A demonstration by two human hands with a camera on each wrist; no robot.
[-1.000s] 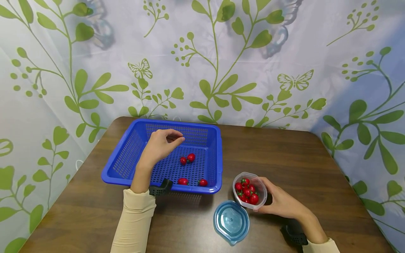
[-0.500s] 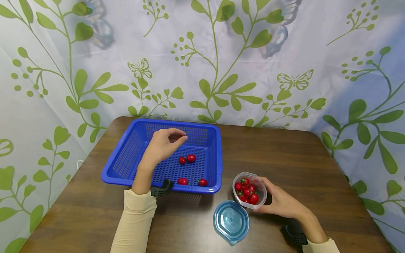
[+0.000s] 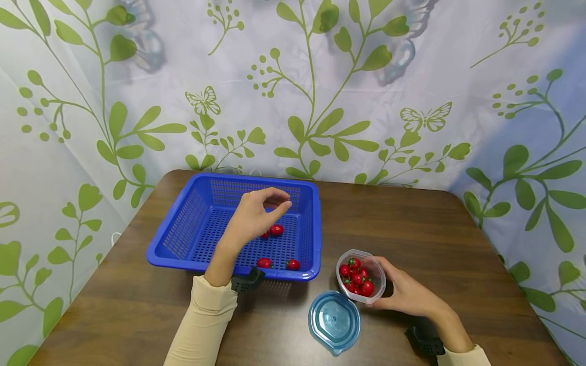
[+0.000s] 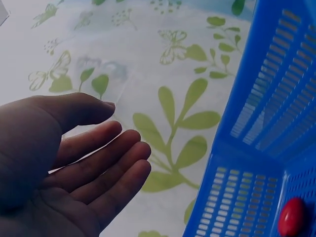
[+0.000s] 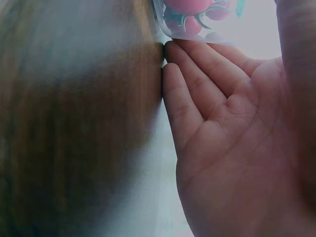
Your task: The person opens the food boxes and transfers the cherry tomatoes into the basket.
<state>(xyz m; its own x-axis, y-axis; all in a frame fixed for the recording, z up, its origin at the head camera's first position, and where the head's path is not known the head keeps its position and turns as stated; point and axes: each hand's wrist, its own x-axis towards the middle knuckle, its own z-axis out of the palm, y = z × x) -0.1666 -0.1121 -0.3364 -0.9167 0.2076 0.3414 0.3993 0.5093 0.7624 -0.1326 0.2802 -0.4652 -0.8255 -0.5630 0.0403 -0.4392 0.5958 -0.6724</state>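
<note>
My left hand (image 3: 254,216) hovers over the blue plastic basket (image 3: 317,218), fingers loosely bent and thumb apart from them. In the left wrist view nothing lies in that hand (image 4: 84,168). Several red cherry tomatoes (image 3: 276,230) are scattered on the basket floor; one is partly hidden behind the left hand. To the right of the basket, my right hand (image 3: 407,292) holds a small clear container (image 3: 380,278) from its right side, between thumb and fingers. Inside it are several cherry tomatoes (image 3: 357,278) with green stems. Its wall touches the fingertips in the right wrist view.
A round translucent blue lid (image 3: 335,323) lies on the brown wooden table (image 3: 412,223), just in front of the container and left of it. Behind the table hangs a white curtain (image 3: 256,30) with green leaves and butterflies.
My left hand has shifted to the right over the basket, its thumb and fingers spreading a little wider. One tomato in the basket has turned slightly. The right hand and container stay put.
</note>
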